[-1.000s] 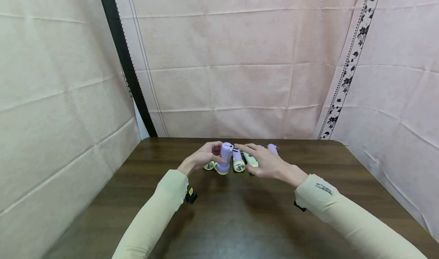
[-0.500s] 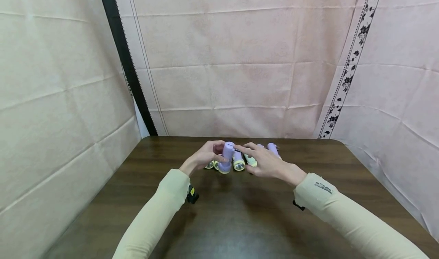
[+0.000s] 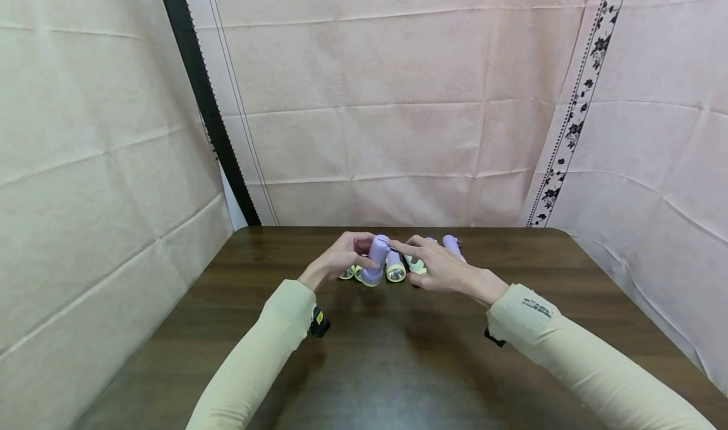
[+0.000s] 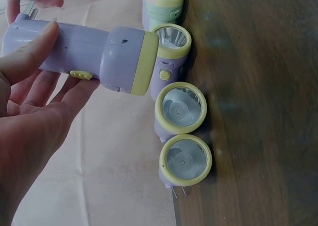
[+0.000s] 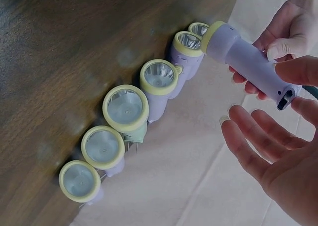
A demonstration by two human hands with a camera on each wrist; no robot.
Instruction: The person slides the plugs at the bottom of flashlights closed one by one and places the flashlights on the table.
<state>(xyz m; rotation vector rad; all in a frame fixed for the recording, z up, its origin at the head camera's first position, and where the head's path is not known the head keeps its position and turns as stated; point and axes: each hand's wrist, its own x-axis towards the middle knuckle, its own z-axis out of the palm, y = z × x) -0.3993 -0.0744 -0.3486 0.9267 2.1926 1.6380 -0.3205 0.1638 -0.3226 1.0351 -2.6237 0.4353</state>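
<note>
A purple flashlight (image 4: pixel 79 54) is gripped by the left hand (image 4: pixel 30 121) above the flashlight row (image 5: pixel 124 136) near the table's (image 3: pixel 398 354) far edge. The right hand (image 5: pixel 278 156) is open, its forefinger at the flashlight's tail. No writing is readable.

The head camera sits above the near edge of the desk (image 3: pixel 398 367), well back, facing forward and down toward the far edge and the cloth backdrop; both sleeves reach in from the bottom. The left wrist camera looks close along the left hand (image 4: pixel 30 116) at the lilac torch (image 4: pixel 84 54) it grips, with the desk surface turned on edge at the frame's right. The right wrist camera, equally near, looks past the right hand (image 5: pixel 271 151) from the opposite side. All three views share the held torch and the row of torches (image 5: pixel 124 112) near the far edge.
</note>
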